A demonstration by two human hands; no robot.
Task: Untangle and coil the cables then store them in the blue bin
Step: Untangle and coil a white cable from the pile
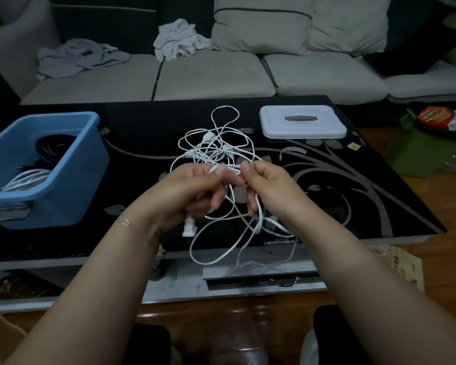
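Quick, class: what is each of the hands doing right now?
Left hand: closed, pinching the tangled white cable.
Right hand: closed, pinching the same white cable.

A single head-mounted wide-angle view looks forward and steeply down from the person's seated position. Both forearms enter from the bottom edge, close to the lens. The black glass table (pixel 353 180) fills the middle ground at near range; the sofa (pixel 211 75) spans the top, facing the camera.

home living room | sofa (pixel 208 75) | glass coffee table (pixel 340 180)
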